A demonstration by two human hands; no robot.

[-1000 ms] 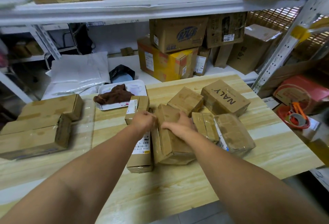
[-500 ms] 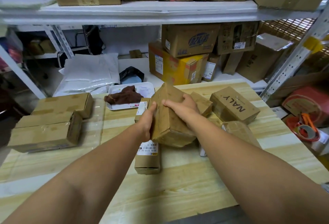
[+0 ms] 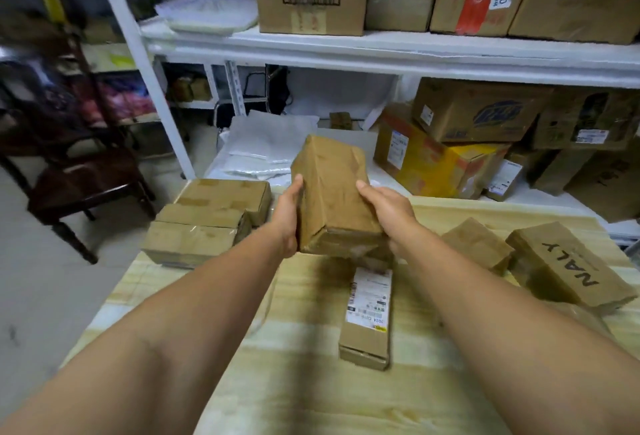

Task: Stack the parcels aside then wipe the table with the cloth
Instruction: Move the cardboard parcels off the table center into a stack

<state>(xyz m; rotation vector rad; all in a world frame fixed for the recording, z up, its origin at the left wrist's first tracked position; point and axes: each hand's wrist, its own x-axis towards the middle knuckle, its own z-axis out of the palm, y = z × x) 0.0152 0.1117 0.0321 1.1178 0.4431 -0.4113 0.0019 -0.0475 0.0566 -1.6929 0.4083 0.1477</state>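
Observation:
A taped brown parcel (image 3: 332,192) is held in the air above the wooden table (image 3: 311,382), tilted away from me. My left hand (image 3: 289,216) grips its left side and my right hand (image 3: 389,213) its right side. A group of stacked parcels (image 3: 207,223) sits at the table's far left corner, left of the held one. A long parcel with a white label (image 3: 367,317) lies below the held parcel. A box marked NALY (image 3: 568,261) and another small parcel (image 3: 478,244) lie on the right. The cloth is hidden.
White metal shelving (image 3: 381,50) with several cardboard boxes stands behind the table. A yellow box (image 3: 433,164) and white plastic bags (image 3: 263,147) lie on the lower shelf. A dark wooden chair (image 3: 76,175) stands on the floor at left.
Both hands have lifted the parcel higher and carried it left toward the stacked parcels. My view has swung left, and the tray with the cloth is now behind the parcel.

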